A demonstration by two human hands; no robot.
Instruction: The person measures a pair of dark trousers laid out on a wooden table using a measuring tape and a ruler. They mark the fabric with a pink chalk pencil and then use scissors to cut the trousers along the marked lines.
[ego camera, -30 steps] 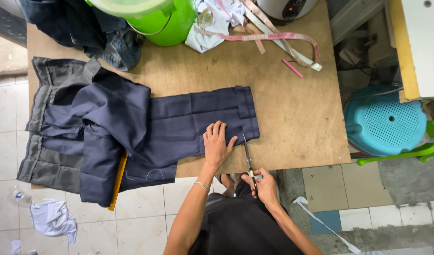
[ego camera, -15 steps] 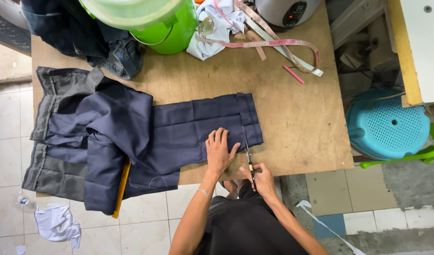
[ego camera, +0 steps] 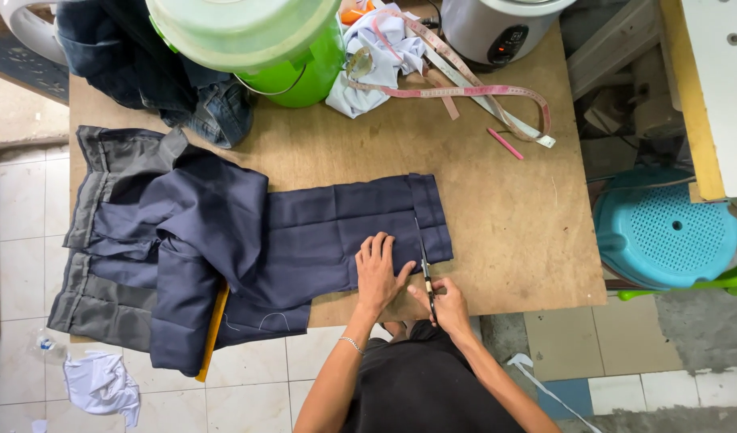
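The left hand (ego camera: 377, 273) lies open and flat on the trousers (ego camera: 304, 232) on the table (ego camera: 497, 232), and the right hand (ego camera: 448, 305) grips scissors (ego camera: 425, 273) cutting near the hem, so slipping cloth could bend the cut or nick the thumb.

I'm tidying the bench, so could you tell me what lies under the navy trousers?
Under the navy trousers a yellow ruler pokes out at the table's front edge, and the wooden tabletop lies beneath. The ruler's upper part and anything else underneath are covered by fabric.
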